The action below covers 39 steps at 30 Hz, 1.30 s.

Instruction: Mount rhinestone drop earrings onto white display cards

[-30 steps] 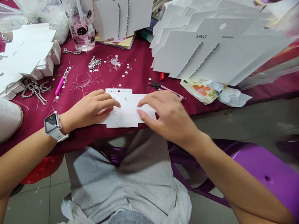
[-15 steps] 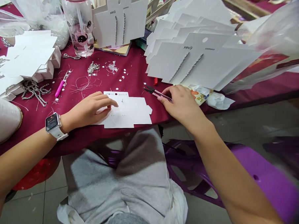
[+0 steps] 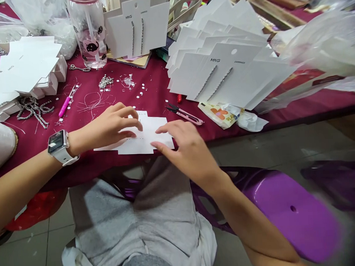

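Note:
A white earring card (image 3: 153, 128) lies flat near the table's front edge, with small holes showing in it. My left hand (image 3: 114, 126) is over the card's left part, fingers curved and apart, nothing visible in them. From the right, my right hand (image 3: 184, 146) reaches over the card's right end, thumb and fingers spread with a gap between them. Pink thread snips (image 3: 188, 116) with dark blades lie on the cloth just beyond my right hand, touched by neither hand.
Cards with silver chain earrings (image 3: 219, 76) lean in a fanned stack at the back right. A clear bottle (image 3: 89, 38), a pink-handled tool (image 3: 65, 106), silver chains (image 3: 35, 109) and stacked white cards (image 3: 30, 65) stand or lie to the left. A purple stool (image 3: 292, 206) is at right.
My right hand has let go of the thread snips, which now lie on the cloth, and has moved left over the card. My left hand stays above the card's left part.

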### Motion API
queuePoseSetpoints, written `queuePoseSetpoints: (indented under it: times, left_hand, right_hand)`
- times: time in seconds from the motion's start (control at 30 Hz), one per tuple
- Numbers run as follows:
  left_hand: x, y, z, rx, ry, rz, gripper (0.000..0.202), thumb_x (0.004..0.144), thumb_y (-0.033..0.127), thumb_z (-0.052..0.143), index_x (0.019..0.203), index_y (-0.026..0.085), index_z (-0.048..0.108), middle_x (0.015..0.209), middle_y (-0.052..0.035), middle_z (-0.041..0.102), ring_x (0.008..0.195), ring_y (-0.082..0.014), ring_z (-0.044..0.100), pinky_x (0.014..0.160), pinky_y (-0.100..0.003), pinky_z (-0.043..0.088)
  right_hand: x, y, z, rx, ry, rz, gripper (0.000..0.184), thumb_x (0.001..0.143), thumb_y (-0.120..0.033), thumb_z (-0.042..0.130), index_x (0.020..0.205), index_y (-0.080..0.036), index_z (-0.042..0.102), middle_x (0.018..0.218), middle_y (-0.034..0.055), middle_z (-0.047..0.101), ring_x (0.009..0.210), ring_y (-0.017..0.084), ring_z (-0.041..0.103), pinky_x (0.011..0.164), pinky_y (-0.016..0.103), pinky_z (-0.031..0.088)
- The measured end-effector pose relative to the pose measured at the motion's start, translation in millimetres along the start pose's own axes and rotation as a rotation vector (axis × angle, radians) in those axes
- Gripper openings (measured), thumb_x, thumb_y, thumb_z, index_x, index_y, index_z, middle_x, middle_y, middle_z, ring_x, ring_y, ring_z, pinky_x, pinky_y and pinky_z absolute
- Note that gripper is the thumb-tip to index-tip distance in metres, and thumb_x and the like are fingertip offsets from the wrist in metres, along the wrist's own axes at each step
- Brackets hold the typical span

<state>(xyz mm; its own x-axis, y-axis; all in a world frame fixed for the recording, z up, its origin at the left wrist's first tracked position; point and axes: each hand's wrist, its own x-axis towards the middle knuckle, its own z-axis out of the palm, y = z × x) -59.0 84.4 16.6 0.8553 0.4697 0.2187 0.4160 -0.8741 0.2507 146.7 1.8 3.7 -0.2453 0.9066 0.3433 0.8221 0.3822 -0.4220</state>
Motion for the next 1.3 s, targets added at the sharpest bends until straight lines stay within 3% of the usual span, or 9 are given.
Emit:
queuePoseSetpoints:
  times: [0.13, 0.33, 0.7, 0.87, 0.97, 1.03, 1.17, 1.3]
  left_hand:
    - [18, -3, -2.6, 0.045, -0.185, 0.031, 0.015, 0.082, 0.03, 0.054, 0.089, 0.022, 0.064, 0.102, -0.0039, 0.057, 0.09, -0.0174, 0.044, 0.079, -0.03, 0.031]
    - [31, -3, -7.2, 0.055, -0.293, 0.09, 0.014, 0.084, 0.023, 0.05, 0.083, 0.018, 0.063, 0.093, -0.0028, 0.058, 0.084, -0.0135, 0.047, 0.072, -0.025, 0.029]
    - [27, 2, 4.0, 0.183, -0.222, 0.12, 0.019, 0.086, 0.019, 0.042, 0.084, 0.016, 0.06, 0.091, -0.0044, 0.058, 0.079, -0.0139, 0.049, 0.073, -0.026, 0.03]
    - [27, 0, 5.1, 0.126, -0.228, 0.091, 0.017, 0.083, 0.016, 0.043, 0.083, 0.016, 0.06, 0.093, -0.0053, 0.058, 0.082, -0.0142, 0.05, 0.074, -0.026, 0.031]
    - [28, 0, 6.2, 0.105, -0.21, 0.093, 0.015, 0.081, 0.014, 0.045, 0.081, 0.015, 0.06, 0.092, -0.0055, 0.058, 0.083, -0.0148, 0.05, 0.073, -0.026, 0.031]
    - [28, -1, 6.9, 0.089, -0.209, 0.097, 0.015, 0.08, 0.013, 0.046, 0.082, 0.015, 0.06, 0.091, -0.0057, 0.058, 0.082, -0.015, 0.05, 0.073, -0.026, 0.032]
    - [28, -1, 7.6, 0.067, -0.214, 0.092, 0.017, 0.079, 0.011, 0.044, 0.081, 0.014, 0.061, 0.089, -0.0061, 0.058, 0.078, -0.0142, 0.05, 0.074, -0.026, 0.035]
    - [28, -1, 7.9, 0.084, -0.198, 0.097, 0.02, 0.079, 0.01, 0.042, 0.082, 0.013, 0.061, 0.089, -0.0068, 0.058, 0.075, -0.0139, 0.05, 0.073, -0.027, 0.037]
  right_hand:
    - [3, -14, 16, 0.045, -0.119, 0.094, 0.015, 0.079, -0.029, 0.058, 0.088, -0.017, 0.057, 0.093, 0.0063, 0.06, 0.085, 0.021, 0.049, 0.077, 0.034, 0.039]
    - [9, -16, 26, 0.03, -0.071, 0.197, 0.003, 0.08, -0.019, 0.053, 0.08, -0.017, 0.055, 0.085, 0.0067, 0.059, 0.081, 0.021, 0.048, 0.074, 0.034, 0.038]
    - [8, -29, 42, -0.336, -0.043, 0.197, 0.022, 0.076, -0.004, 0.033, 0.08, -0.013, 0.053, 0.081, 0.0142, 0.055, 0.077, 0.025, 0.045, 0.067, 0.038, 0.035]
    - [7, -26, 38, -0.216, -0.035, 0.218, 0.02, 0.082, -0.008, 0.032, 0.082, -0.015, 0.05, 0.083, 0.0117, 0.056, 0.078, 0.023, 0.046, 0.07, 0.037, 0.035]
    - [4, -22, 30, -0.058, -0.013, 0.227, 0.007, 0.085, -0.021, 0.045, 0.087, -0.017, 0.05, 0.088, 0.0083, 0.057, 0.08, 0.021, 0.047, 0.073, 0.035, 0.036]
    - [3, -20, 27, -0.025, -0.026, 0.263, 0.011, 0.08, -0.025, 0.056, 0.088, -0.018, 0.052, 0.091, 0.0071, 0.058, 0.082, 0.021, 0.047, 0.074, 0.034, 0.036]
    - [4, -23, 26, -0.05, -0.081, 0.313, 0.006, 0.081, -0.02, 0.054, 0.077, -0.017, 0.056, 0.085, 0.0054, 0.06, 0.083, 0.021, 0.048, 0.074, 0.033, 0.036]
    - [5, -32, 32, -0.25, -0.077, 0.323, 0.012, 0.082, -0.014, 0.046, 0.079, -0.014, 0.058, 0.084, 0.0079, 0.059, 0.083, 0.023, 0.048, 0.07, 0.034, 0.035]
